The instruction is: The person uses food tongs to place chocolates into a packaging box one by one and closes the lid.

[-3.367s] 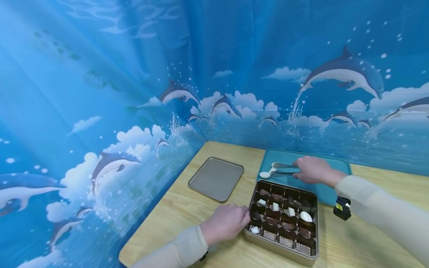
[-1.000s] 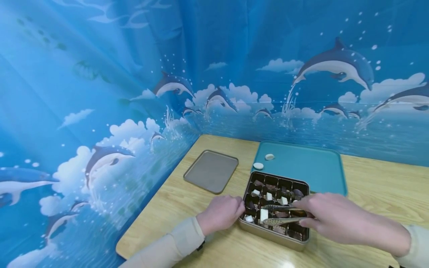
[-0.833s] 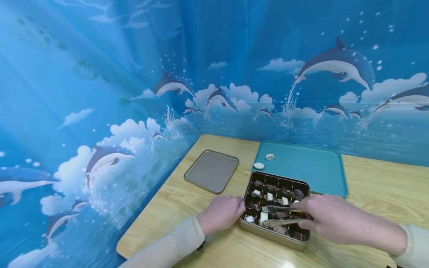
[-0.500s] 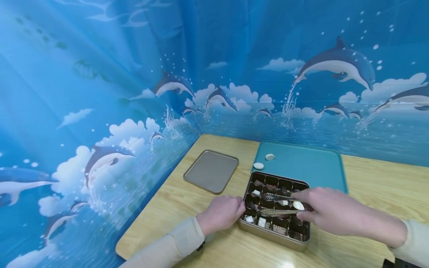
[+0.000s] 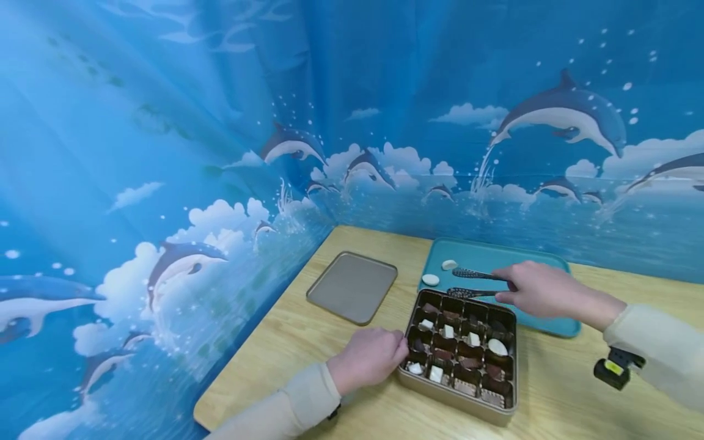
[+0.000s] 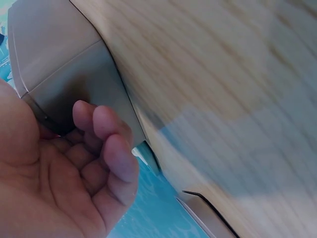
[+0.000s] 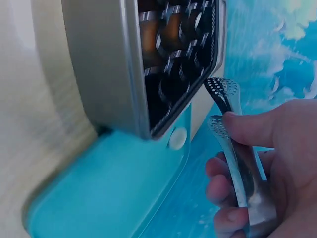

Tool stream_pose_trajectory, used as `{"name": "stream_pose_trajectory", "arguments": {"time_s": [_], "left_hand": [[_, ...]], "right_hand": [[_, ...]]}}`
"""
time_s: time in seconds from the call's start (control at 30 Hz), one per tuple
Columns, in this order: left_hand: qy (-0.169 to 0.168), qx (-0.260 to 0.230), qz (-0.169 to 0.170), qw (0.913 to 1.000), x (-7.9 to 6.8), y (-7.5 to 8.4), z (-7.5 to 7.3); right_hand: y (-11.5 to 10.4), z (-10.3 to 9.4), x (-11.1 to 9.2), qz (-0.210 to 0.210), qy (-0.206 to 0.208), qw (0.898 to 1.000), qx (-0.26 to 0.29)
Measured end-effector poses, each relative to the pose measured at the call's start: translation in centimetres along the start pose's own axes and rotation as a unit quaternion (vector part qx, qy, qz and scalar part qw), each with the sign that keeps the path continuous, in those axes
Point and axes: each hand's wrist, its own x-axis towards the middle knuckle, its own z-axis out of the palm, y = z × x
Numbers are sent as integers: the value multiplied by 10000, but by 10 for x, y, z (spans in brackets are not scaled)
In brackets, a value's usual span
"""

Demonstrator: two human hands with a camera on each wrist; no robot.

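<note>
My left hand (image 5: 367, 359) holds the left rim of a bronze-coloured metal tin (image 5: 456, 397), its other fingers curled beside the tin wall in the left wrist view. Dividers split the tin into small compartments with dark and white chocolates; a white oval piece (image 5: 497, 347) sits near the right side. My right hand (image 5: 541, 290) grips metal tongs (image 7: 242, 173) with perforated tips. The tips stand apart above the blue tray (image 5: 511, 252), with nothing seen between them. On the tray's left part lie two white oval pieces, one (image 5: 431, 280) nearer the tin, another (image 5: 449, 264) farther back.
A flat grey-brown lid (image 5: 352, 287) lies left of the tin on the wooden table (image 5: 286, 354). A blue dolphin-print curtain (image 5: 385, 122) hangs along the table's left and back edges. The tin stands right against the tray's front.
A white block carried in the tongs was let go in the tin's front row. My right hand then drew the tongs up and back over the tray. The left hand stays at the rim.
</note>
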Motion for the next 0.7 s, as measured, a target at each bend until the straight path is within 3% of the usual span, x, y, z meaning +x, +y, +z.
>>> {"name": "stream_pose_trajectory", "arguments": {"time_s": [0.3,0.7], "left_hand": [[13,25,10,10000,0,2,1],[54,11,2,10000,1,1,1]], "right_hand": [[27,0,36,73,-67,9999,63],[47,7,73,155,-277,9990,-329]]}}
